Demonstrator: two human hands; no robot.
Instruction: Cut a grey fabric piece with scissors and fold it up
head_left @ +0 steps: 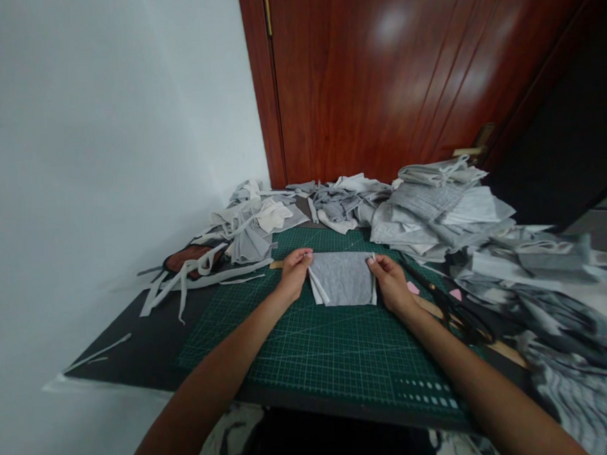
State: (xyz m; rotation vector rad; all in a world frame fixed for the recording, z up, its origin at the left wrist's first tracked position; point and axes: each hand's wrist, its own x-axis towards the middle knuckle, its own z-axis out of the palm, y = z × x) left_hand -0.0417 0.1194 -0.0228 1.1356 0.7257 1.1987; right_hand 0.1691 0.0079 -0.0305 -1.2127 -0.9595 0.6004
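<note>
A folded piece of grey fabric with white edges hangs between my hands, just above the green cutting mat. My left hand pinches its upper left corner between thumb and fingers. The upper right corner is pinched by my right hand. Black-handled scissors lie to the right of my right hand, partly over a wooden ruler. Two small pink pieces rest near that ruler.
Stacks of grey fabric stand at the back right, with more cloth along the right side. Fabric scraps and pale strips lie at the left. A wooden door and a white wall bound the table.
</note>
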